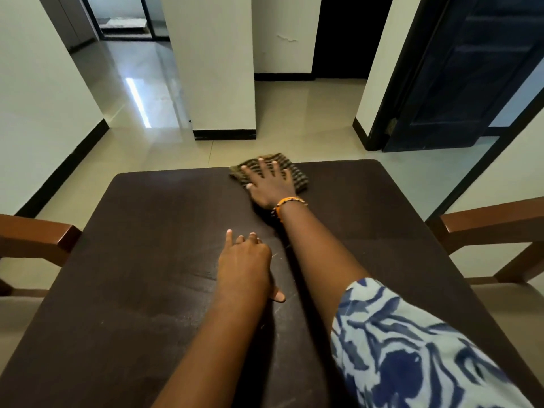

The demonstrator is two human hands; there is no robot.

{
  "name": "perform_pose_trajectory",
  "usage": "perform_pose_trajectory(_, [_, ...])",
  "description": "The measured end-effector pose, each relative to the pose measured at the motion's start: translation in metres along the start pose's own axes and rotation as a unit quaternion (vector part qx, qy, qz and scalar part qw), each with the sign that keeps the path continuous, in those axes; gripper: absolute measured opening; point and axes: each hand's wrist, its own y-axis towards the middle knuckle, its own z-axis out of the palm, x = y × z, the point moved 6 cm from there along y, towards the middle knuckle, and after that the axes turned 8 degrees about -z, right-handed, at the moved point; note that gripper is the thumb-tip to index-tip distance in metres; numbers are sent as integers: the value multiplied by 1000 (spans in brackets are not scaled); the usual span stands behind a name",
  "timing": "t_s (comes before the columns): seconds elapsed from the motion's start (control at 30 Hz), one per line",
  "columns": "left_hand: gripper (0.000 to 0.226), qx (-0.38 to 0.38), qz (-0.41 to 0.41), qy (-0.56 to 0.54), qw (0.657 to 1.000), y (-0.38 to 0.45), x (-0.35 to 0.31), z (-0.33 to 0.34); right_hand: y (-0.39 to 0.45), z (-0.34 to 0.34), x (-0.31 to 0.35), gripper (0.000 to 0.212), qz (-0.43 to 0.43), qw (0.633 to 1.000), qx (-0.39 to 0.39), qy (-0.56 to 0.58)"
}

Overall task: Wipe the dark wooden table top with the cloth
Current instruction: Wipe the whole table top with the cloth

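The dark wooden table top (141,260) fills the lower part of the head view. A checked brown cloth (297,172) lies at the table's far edge, slightly right of centre. My right hand (270,184) presses flat on the cloth with fingers spread, an orange bracelet on the wrist. My left hand (244,257) rests on the middle of the table, fingers loosely extended, holding nothing. Faint dusty smears show on the table's left half.
Brown wooden chairs stand at the left (35,237) and right (488,228) sides of the table. Beyond the far edge lies a glossy tiled floor (294,119), a white pillar (220,69) and a dark blue door (459,69).
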Motion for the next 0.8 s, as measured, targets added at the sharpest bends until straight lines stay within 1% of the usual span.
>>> perform_pose_trajectory(0.03, [82,3,0,5,1000,0,0,-1,2,3,6,50,-22,1000,10,-1])
perform_pose_trajectory(0.1, [83,10,-1,7,1000,0,-1,-1,1,0,-5,49,-43,999,23,-7])
perform_pose_trajectory(0.17, [88,17,-4,7,1000,0,-1,1,-5,-9,-36,49,-27,999,10,-14])
perform_pose_trajectory(0.27, [95,16,-9,27,999,0,0,1,-24,-28,-106,49,54,998,-33,-13])
perform_pose_trajectory(0.37, [97,20,-13,38,999,0,1,3,-50,-41,-176,49,138,989,-49,-14])
perform_pose_trajectory(0.43, [97,19,-17,35,999,1,2,3,-63,-44,-202,49,183,981,-57,-5])
perform_pose_trajectory(0.5, [100,18,-21,30,999,2,3,4,-71,-43,-206,49,205,976,-74,0])
perform_pose_trajectory(0.6, [103,12,-28,18,999,2,5,6,-85,-41,-196,48,196,975,-104,2])
perform_pose_trajectory(0.67, [101,9,-26,8,1000,-2,6,3,-105,-38,-188,48,184,978,-96,-7])
perform_pose_trajectory(0.8, [100,-13,-22,-1,1000,3,-2,-1,-160,-33,-185,48,192,976,-98,-27])
